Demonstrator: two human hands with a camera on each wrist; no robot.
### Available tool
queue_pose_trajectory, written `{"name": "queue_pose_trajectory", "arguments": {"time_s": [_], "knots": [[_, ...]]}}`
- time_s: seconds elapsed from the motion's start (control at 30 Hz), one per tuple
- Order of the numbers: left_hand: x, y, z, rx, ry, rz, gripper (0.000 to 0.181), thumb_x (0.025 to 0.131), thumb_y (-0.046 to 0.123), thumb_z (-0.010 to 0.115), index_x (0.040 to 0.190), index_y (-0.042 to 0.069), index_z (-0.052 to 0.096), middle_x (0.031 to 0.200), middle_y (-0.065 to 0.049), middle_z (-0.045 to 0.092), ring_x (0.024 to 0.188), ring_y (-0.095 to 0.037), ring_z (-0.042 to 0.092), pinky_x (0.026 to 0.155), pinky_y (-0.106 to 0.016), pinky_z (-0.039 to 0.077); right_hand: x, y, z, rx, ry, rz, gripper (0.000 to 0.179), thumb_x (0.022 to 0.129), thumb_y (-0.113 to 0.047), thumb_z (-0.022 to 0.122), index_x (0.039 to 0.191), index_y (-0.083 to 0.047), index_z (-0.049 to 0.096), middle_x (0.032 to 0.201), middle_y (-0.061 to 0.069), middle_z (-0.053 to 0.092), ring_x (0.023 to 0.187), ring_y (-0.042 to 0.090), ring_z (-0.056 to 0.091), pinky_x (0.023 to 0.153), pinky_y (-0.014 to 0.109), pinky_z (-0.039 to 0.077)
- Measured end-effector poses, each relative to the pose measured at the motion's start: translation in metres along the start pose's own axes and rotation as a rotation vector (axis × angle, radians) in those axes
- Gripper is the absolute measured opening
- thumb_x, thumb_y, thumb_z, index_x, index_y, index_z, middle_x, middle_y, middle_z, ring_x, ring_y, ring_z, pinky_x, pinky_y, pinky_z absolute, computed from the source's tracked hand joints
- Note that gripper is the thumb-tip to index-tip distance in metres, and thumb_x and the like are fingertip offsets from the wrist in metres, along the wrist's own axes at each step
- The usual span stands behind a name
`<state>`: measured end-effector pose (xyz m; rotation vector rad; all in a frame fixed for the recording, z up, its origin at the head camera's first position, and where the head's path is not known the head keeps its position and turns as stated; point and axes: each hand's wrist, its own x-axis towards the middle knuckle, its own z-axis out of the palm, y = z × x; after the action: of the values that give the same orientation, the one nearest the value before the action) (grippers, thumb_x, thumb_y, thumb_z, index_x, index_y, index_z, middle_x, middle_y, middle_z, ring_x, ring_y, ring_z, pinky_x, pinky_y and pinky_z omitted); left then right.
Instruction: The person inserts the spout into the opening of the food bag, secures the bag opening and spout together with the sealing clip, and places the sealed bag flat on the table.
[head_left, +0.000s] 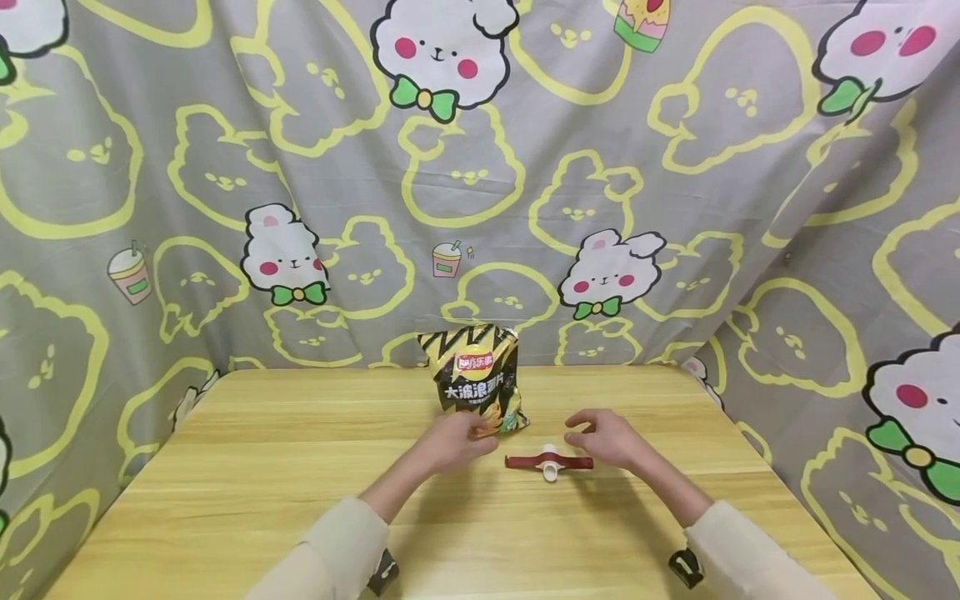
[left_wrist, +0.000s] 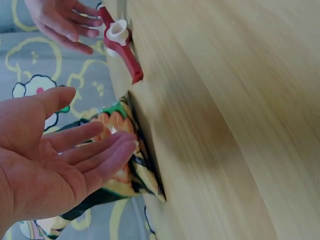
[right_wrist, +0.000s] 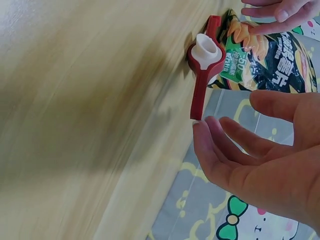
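A black-and-yellow bag of chips [head_left: 474,379] stands upright near the far side of the wooden table. My left hand [head_left: 453,443] is in front of its lower edge, fingers extended and loosely bent, gripping nothing; in the left wrist view the palm [left_wrist: 55,160] overlaps the bag [left_wrist: 116,120]. To the right of the bag lies a red bag-sealing clip [head_left: 527,461] with a white round spout [head_left: 551,472] at its middle. My right hand [head_left: 611,439] hovers by the clip's right end, holding nothing. In the right wrist view its fingertips [right_wrist: 200,132] are right at the red bar's end.
The light wood table [head_left: 247,483] has its back edge against a grey cloth [head_left: 480,292] printed with cartoon animals. More of the same cloth hangs at both sides. Dark straps [head_left: 686,567] are at the sleeve cuffs.
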<state>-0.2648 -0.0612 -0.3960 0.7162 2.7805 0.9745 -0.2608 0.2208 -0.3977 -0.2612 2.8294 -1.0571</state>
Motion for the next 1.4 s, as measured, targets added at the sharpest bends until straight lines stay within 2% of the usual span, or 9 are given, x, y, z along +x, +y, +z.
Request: {"name": "queue_pose_trajectory", "arguments": {"time_s": [0.2, 0.3, 0.43, 0.53, 0.7, 0.8, 1.03, 1.23, 1.4], "knots": [[0.009, 0.008, 0.010, -0.043, -0.003, 0.005, 0.041, 0.096, 0.025, 0.066, 0.124, -0.004, 0.067, 0.126, -0.021, 0.069, 0.117, -0.040, 0.065, 0.100, -0.053, 0.053, -0.001, 0.003, 0.000, 0.010, -0.040, 0.035, 0.037, 0.095, -0.021, 0.067, 0.125, 0.001, 0.067, 0.095, 0.007, 0.072, 0.084, 0.020, 0.067, 0.069, 0.034, 0.052], [0.014, 0.012, 0.015, -0.047, -0.006, -0.005, 0.037, 0.095, 0.024, 0.066, 0.119, -0.003, 0.069, 0.124, -0.021, 0.070, 0.118, -0.038, 0.064, 0.101, -0.053, 0.052, -0.002, 0.004, -0.001, 0.014, -0.059, 0.033, 0.036, 0.094, -0.020, 0.067, 0.123, 0.003, 0.068, 0.085, 0.008, 0.069, 0.076, 0.020, 0.063, 0.066, 0.031, 0.049], [0.017, 0.013, 0.021, -0.071, -0.011, -0.032, 0.040, 0.095, 0.024, 0.066, 0.124, -0.003, 0.067, 0.128, -0.021, 0.068, 0.124, -0.040, 0.061, 0.105, -0.055, 0.048, -0.002, 0.007, 0.000, 0.047, -0.096, 0.022, 0.035, 0.092, -0.016, 0.068, 0.119, 0.006, 0.067, 0.070, 0.009, 0.065, 0.064, 0.018, 0.060, 0.063, 0.031, 0.050], [0.018, 0.012, 0.024, -0.085, -0.012, -0.061, 0.042, 0.095, 0.023, 0.066, 0.128, -0.003, 0.065, 0.132, -0.020, 0.066, 0.127, -0.041, 0.058, 0.106, -0.055, 0.048, -0.001, 0.009, 0.002, 0.106, -0.142, 0.045, 0.035, 0.092, -0.013, 0.067, 0.119, 0.009, 0.066, 0.063, 0.008, 0.060, 0.059, 0.016, 0.055, 0.063, 0.033, 0.052], [0.023, 0.011, 0.029, -0.079, -0.012, -0.097, 0.041, 0.093, 0.021, 0.069, 0.127, -0.001, 0.066, 0.129, -0.019, 0.067, 0.113, -0.034, 0.063, 0.097, -0.050, 0.052, 0.000, 0.012, 0.002, 0.140, -0.187, 0.073, 0.031, 0.094, -0.011, 0.066, 0.116, 0.010, 0.065, 0.066, 0.009, 0.060, 0.060, 0.016, 0.054, 0.064, 0.036, 0.056], [0.025, 0.011, 0.032, -0.083, -0.010, -0.106, 0.041, 0.091, 0.020, 0.071, 0.125, -0.002, 0.067, 0.127, -0.020, 0.067, 0.105, -0.031, 0.063, 0.094, -0.048, 0.053, -0.001, 0.013, 0.003, 0.122, -0.190, 0.069, 0.027, 0.093, -0.010, 0.066, 0.113, 0.009, 0.067, 0.072, 0.012, 0.063, 0.063, 0.016, 0.057, 0.066, 0.037, 0.058], [0.028, 0.012, 0.040, -0.124, 0.000, -0.121, 0.039, 0.088, 0.016, 0.072, 0.121, -0.003, 0.068, 0.113, -0.018, 0.070, 0.087, -0.024, 0.066, 0.082, -0.041, 0.056, 0.000, 0.018, 0.003, 0.126, -0.204, 0.070, 0.019, 0.089, -0.001, 0.062, 0.105, 0.006, 0.070, 0.074, 0.014, 0.066, 0.063, 0.016, 0.056, 0.063, 0.034, 0.056], [0.029, 0.014, 0.041, -0.119, 0.008, -0.127, 0.033, 0.087, 0.013, 0.073, 0.116, -0.003, 0.069, 0.117, -0.018, 0.071, 0.091, -0.026, 0.067, 0.076, -0.036, 0.056, 0.003, 0.021, 0.004, 0.122, -0.233, 0.048, 0.018, 0.086, 0.000, 0.060, 0.098, 0.006, 0.072, 0.072, 0.010, 0.065, 0.064, 0.014, 0.055, 0.062, 0.030, 0.055], [0.028, 0.013, 0.040, -0.120, 0.019, -0.122, 0.031, 0.085, 0.010, 0.073, 0.114, -0.003, 0.070, 0.116, -0.017, 0.071, 0.098, -0.030, 0.068, 0.080, -0.038, 0.056, 0.003, 0.020, 0.006, 0.107, -0.219, 0.038, 0.012, 0.087, 0.003, 0.062, 0.090, 0.005, 0.073, 0.070, 0.012, 0.066, 0.064, 0.015, 0.056, 0.063, 0.033, 0.056]]}}
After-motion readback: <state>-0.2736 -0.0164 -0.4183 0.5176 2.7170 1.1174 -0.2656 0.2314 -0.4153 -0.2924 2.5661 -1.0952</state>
